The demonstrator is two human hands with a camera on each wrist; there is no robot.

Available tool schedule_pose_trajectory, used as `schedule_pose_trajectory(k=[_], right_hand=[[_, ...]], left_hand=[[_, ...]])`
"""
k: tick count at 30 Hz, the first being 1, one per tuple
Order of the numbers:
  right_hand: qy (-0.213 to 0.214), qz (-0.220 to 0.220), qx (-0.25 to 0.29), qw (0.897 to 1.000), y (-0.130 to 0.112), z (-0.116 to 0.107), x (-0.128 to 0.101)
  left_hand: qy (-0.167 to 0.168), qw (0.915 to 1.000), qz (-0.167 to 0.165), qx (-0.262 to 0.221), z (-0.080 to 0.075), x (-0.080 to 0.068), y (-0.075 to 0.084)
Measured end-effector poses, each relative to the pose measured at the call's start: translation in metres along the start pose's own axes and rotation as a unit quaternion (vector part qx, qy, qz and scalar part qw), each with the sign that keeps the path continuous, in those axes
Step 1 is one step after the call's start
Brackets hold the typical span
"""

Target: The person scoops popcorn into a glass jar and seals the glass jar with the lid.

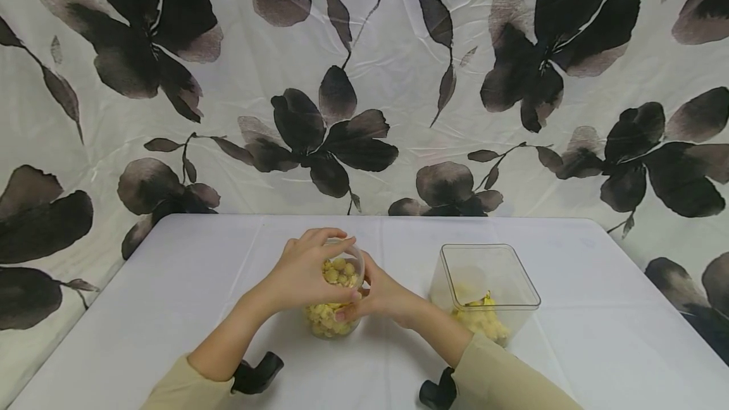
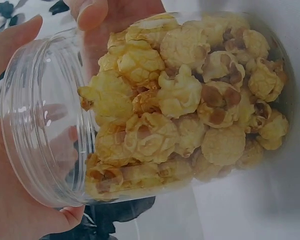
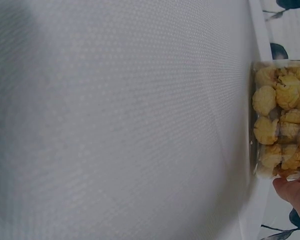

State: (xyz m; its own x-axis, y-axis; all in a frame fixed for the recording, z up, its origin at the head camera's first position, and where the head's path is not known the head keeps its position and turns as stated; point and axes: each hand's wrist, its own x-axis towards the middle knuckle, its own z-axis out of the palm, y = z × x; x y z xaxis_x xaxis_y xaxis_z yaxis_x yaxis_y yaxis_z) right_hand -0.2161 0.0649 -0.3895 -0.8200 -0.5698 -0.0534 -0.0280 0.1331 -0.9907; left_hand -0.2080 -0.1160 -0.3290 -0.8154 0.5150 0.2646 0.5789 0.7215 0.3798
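Note:
A clear round jar filled with popcorn stands upright on the white table in the head view. My left hand grips it from the left around the top, thumb and fingers spread about the rim. From the right, my right hand holds the jar's side, its fingers partly hidden behind the jar and my left hand. Close up in the left wrist view, the ridged clear neck sits above caramel-coloured popcorn. A fingertip touches the jar in the right wrist view.
To the right stands a clear square container with some yellow popcorn in its bottom. Black wrist mounts hang under both forearms. Behind the white-covered table hangs a floral cloth.

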Motion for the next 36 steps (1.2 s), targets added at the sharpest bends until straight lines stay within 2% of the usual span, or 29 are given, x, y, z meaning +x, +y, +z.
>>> schedule_pose_trajectory(k=[7, 13, 16, 18, 20, 23, 25, 27, 33, 36], right_hand=[[-0.002, -0.004, -0.001, 1.0, 0.0, -0.001, 0.0], [-0.007, -0.007, -0.002, 1.0, 0.0, -0.003, 0.0], [-0.005, -0.004, -0.003, 1.0, 0.0, -0.003, 0.0], [-0.002, -0.002, -0.002, 1.0, 0.0, -0.002, 0.001], [0.0, 0.001, -0.001, 1.0, 0.0, -0.001, 0.001], [0.0, 0.0, -0.001, 1.0, 0.0, 0.0, 0.002], [-0.001, -0.005, -0.002, 1.0, 0.001, 0.0, 0.001], [0.001, -0.007, -0.004, 1.0, 0.001, 0.0, 0.0], [0.005, -0.006, 0.0, 1.0, 0.001, 0.0, 0.0], [0.004, -0.007, -0.003, 1.0, 0.0, 0.0, 0.0]], left_hand=[[-0.023, 0.9996, 0.013, -0.009, -0.002, 0.001, -0.002], [-0.047, 0.9967, 0.044, -0.05, -0.006, 0.0, -0.009], [-0.036, 0.9956, 0.045, -0.074, -0.007, -0.001, -0.012], [-0.011, 0.9969, 0.024, -0.074, -0.007, -0.004, -0.011], [0.034, 0.9973, -0.018, -0.062, -0.005, -0.007, -0.007], [0.098, 0.9904, -0.09, -0.039, 0.0, -0.013, 0.003], [0.12, 0.9852, -0.12, -0.026, 0.004, -0.016, 0.01], [0.12, 0.984, -0.131, -0.018, 0.009, -0.017, 0.015], [0.076, 0.9837, -0.155, -0.049, 0.014, -0.017, 0.016], [0.062, 0.9852, -0.146, -0.065, 0.012, -0.016, 0.011]])
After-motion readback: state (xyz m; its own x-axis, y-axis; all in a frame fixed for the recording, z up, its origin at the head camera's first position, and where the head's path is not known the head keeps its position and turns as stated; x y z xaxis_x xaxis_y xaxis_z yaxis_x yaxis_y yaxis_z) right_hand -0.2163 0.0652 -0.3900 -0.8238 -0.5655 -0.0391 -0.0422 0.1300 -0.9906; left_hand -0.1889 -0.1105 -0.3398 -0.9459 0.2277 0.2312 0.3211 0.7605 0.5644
